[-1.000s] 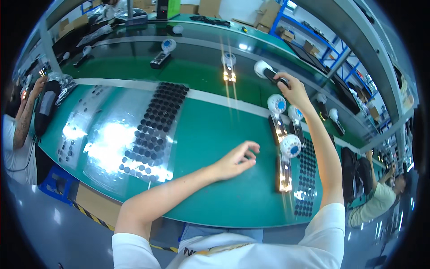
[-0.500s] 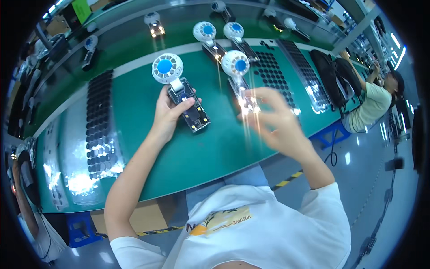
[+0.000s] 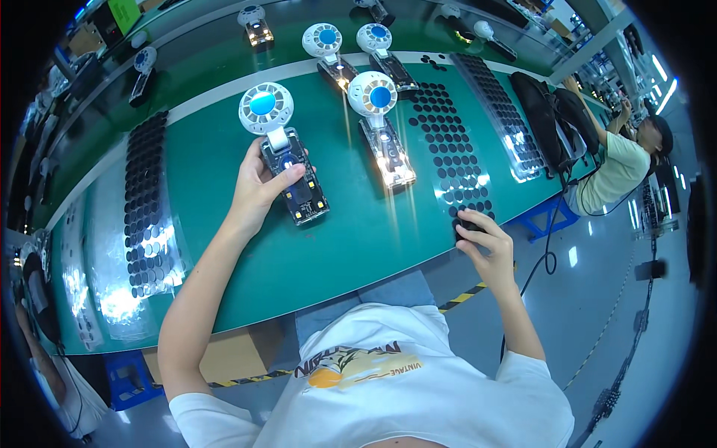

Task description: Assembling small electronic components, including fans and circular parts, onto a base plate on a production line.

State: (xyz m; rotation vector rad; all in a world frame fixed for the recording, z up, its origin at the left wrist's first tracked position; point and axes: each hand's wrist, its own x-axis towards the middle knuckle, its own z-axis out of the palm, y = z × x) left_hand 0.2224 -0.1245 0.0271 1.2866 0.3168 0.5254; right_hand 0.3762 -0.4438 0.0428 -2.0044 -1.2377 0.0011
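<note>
gripping a round-headed device (image 3: 278,140) by its dark lower body, i have my left hand (image 3: 254,187) closed around it, fingers behind and thumb laid across the front, the white head (image 3: 264,104) up and away from me. it sits over the left-middle part of the green tabletop (image 3: 358,254); whether its lower end touches, i cannot tell. my right hand (image 3: 489,252) is at the near end of a strip of black discs (image 3: 448,160), fingertips and thumb drawn in narrow; i cannot tell whether a disc is pinched between them. between my hands a lit device (image 3: 383,142) lies on the tabletop, two more devices (image 3: 337,69) behind it.

as i judge it, the weak spot is on the right: the discs are small and set close, so a careless pinch could catch two at once, and with my fingers near the tabletop's front edge, a slipped disc could drop to the floor (image 3: 567,313). on the left, the head looks bulky beside the body, so a slack grip might let it tip, and my thumb, pressed too hard, could strain that open-looking front.
</note>
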